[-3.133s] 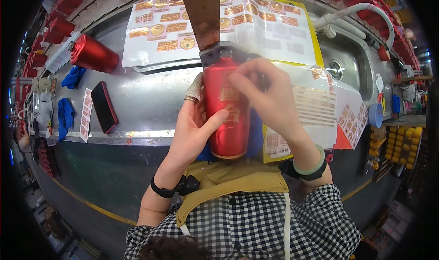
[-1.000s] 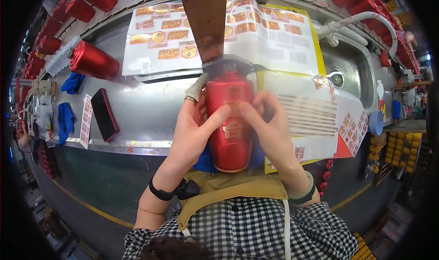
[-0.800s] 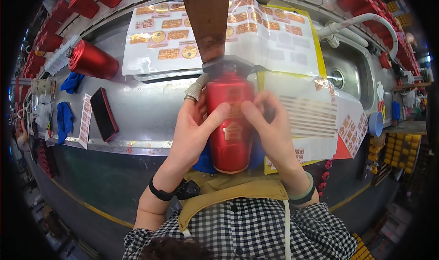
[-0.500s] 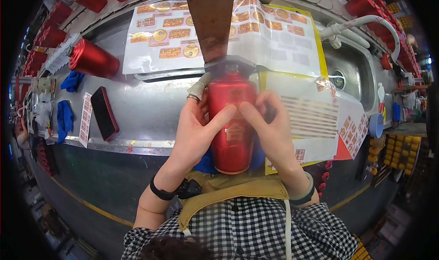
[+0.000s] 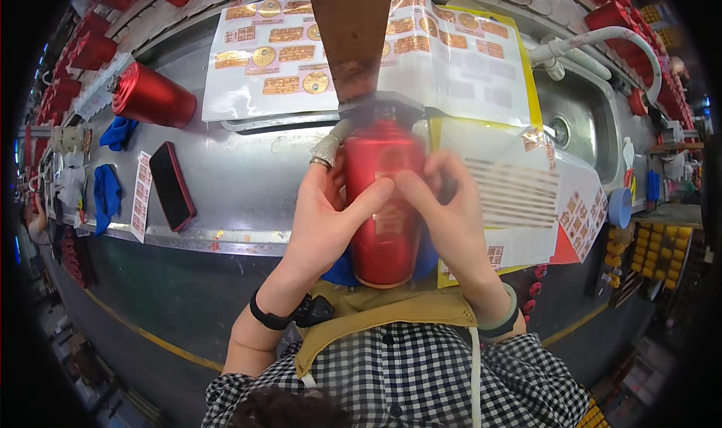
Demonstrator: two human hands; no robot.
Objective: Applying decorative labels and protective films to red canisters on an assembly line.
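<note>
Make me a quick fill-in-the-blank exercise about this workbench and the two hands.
The left hand and right hand touch a bottle coloured ____.
A pale finger cover is worn on the ____ hand.
Crumpled cloths left of the phone are coloured ____.
The metal sink is on the person's ____ side.

Missing words: red; left; blue; right.

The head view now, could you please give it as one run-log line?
left hand: holding red bottle | right hand: thumb on bottle front | phone: lying on metal counter
</note>
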